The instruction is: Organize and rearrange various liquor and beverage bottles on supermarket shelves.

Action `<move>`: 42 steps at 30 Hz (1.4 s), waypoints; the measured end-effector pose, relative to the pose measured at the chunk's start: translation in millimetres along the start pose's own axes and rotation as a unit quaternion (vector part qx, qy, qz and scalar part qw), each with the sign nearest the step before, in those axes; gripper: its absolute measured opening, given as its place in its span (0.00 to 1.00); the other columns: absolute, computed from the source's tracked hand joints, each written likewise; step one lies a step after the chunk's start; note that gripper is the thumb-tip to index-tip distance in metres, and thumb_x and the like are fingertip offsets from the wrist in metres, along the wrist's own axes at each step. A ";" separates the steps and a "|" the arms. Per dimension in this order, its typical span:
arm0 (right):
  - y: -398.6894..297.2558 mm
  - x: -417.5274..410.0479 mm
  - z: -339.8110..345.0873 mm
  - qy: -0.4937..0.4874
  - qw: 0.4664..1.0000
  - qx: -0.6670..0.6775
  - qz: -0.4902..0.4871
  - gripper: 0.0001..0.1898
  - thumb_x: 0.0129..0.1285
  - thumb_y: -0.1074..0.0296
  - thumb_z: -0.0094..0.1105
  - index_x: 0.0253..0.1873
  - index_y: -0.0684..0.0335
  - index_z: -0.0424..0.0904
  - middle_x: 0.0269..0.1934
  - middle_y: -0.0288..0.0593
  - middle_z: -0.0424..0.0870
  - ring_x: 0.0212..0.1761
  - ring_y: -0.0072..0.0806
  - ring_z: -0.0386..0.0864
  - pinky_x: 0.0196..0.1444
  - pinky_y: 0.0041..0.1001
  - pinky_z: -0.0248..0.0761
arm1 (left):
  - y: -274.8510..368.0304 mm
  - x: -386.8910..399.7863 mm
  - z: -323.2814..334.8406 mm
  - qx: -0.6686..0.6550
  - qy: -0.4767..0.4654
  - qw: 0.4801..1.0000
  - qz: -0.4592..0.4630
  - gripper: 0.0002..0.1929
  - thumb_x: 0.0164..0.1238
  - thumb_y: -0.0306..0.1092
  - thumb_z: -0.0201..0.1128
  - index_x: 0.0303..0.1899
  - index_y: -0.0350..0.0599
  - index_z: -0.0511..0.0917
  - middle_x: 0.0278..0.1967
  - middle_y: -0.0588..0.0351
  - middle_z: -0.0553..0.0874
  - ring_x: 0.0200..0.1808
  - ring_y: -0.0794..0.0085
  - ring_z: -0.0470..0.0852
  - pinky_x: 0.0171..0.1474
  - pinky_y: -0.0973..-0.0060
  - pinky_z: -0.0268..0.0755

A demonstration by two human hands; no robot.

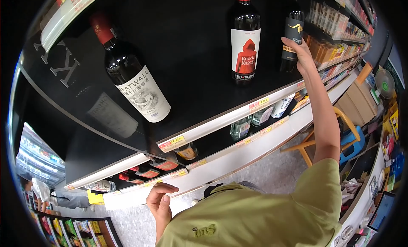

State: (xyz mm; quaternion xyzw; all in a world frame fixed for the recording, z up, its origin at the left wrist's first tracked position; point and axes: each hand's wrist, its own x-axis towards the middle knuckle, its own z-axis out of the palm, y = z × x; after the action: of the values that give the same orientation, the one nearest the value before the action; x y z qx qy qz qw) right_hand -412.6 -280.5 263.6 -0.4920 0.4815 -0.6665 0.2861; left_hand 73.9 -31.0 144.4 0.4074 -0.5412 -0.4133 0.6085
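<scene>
My right hand (304,54) is wrapped around a dark wine bottle (292,30) with a grey label and a gold mark, at the right end of the black shelf (197,87). Its base is near the shelf surface; I cannot tell whether it touches. Left of it stands a wine bottle (245,52) with a red hooded figure on a white label. Farther left, a red-capped wine bottle (140,84) with a pale label stands upright, looking tilted through the lens. My left hand (162,200) hangs before my body, loosely curled, thumb apart, holding nothing.
Price tags line the shelf's white front edge (223,124). Clear bottles (240,129) and red-capped bottles (143,172) occupy the lower shelf. Boxed goods (331,49) fill racks at right, above a yellow-framed chair (350,122). A person (43,189) is at far left, beyond a snack rack (73,231).
</scene>
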 end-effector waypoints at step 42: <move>33.7 9.8 -60.5 -0.017 0.968 -0.250 -0.011 0.50 0.46 0.37 0.76 0.67 0.65 0.65 0.58 0.50 0.77 0.65 0.37 0.72 0.72 0.33 0.57 | -18.2 -13.7 19.2 0.006 -0.012 0.999 -0.033 0.19 0.67 0.45 0.64 0.36 0.32 0.79 0.35 0.44 0.84 0.40 0.64 0.82 0.49 0.70 0.73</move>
State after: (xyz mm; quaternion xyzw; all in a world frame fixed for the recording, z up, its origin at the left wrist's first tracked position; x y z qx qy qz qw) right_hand -475.5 -279.6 233.0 -0.5640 0.6225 -0.5200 0.1551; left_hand 52.7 -25.0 124.4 0.4242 -0.5369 -0.4347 0.5855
